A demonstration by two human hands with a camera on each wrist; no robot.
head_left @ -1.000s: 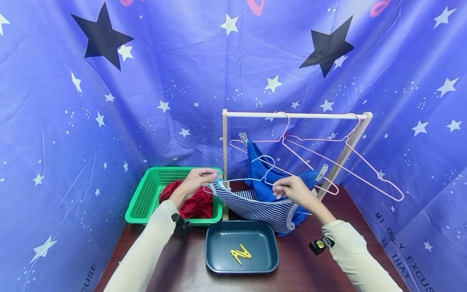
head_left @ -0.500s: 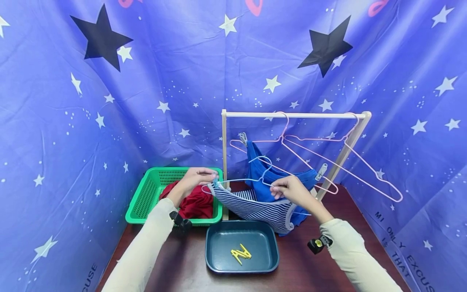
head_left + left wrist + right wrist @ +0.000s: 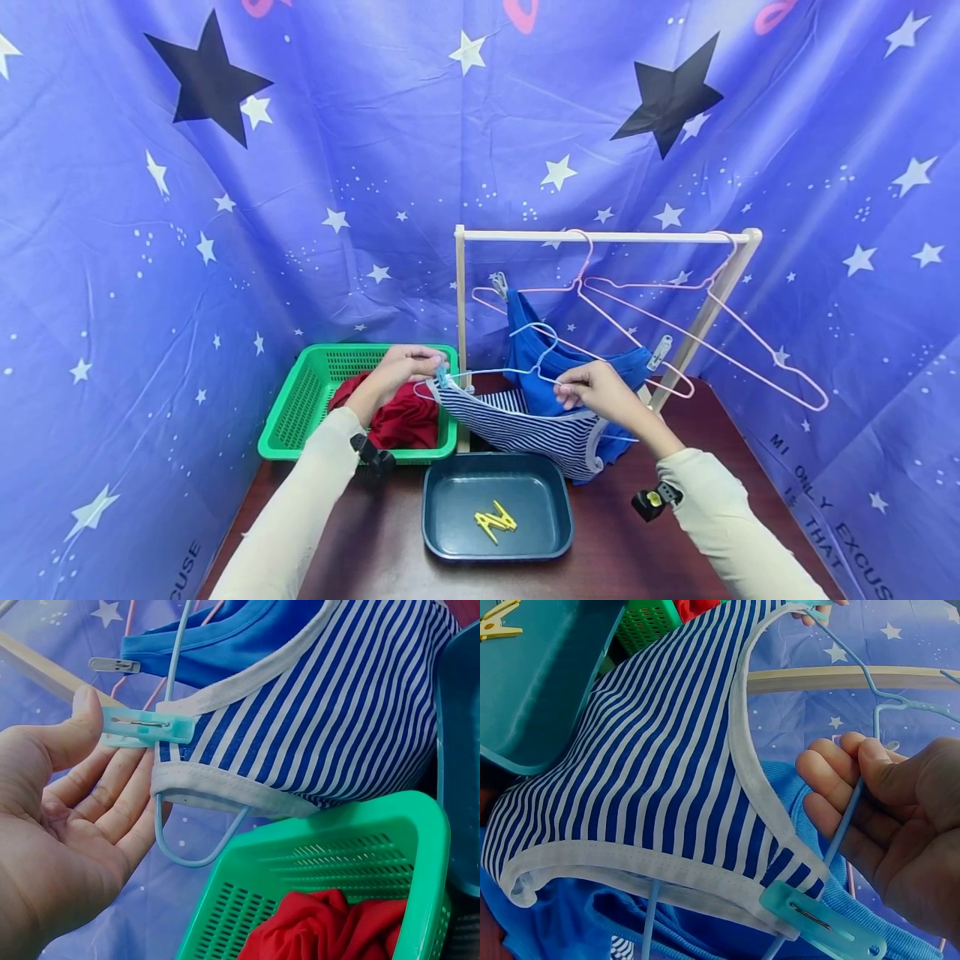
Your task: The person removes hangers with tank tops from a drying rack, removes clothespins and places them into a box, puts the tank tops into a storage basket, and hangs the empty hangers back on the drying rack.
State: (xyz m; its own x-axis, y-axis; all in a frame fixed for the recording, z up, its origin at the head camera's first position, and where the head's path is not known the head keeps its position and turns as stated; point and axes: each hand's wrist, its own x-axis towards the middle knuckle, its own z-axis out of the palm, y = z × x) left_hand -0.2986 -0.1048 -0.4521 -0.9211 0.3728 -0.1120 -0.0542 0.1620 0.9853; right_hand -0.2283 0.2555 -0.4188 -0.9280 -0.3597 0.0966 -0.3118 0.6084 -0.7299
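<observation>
A blue-and-white striped tank top (image 3: 540, 433) hangs by its shoulder straps from a light blue clothes hanger (image 3: 495, 369). My left hand (image 3: 401, 375) is at the left strap. There its thumb and fingers pinch the end of a turquoise clothespin (image 3: 146, 726) that clamps strap and hanger. My right hand (image 3: 600, 390) pinches the hanger's right arm below the hook, as the right wrist view shows. A second turquoise clothespin (image 3: 821, 921) sits on the right strap, below that hand. The hanger's hook is free of the rack.
Behind stands a wooden rack (image 3: 525, 236) with two pink hangers (image 3: 720, 337); a blue garment (image 3: 543, 367) is clipped to one. A green basket (image 3: 281, 425) holds red cloth (image 3: 401, 417). Yellow clothespins (image 3: 495, 522) lie in a dark tray (image 3: 442, 537) in front.
The light blue hanger and striped tank top have shifted slightly left, with both hands moving a little along with them. Little else differs.
</observation>
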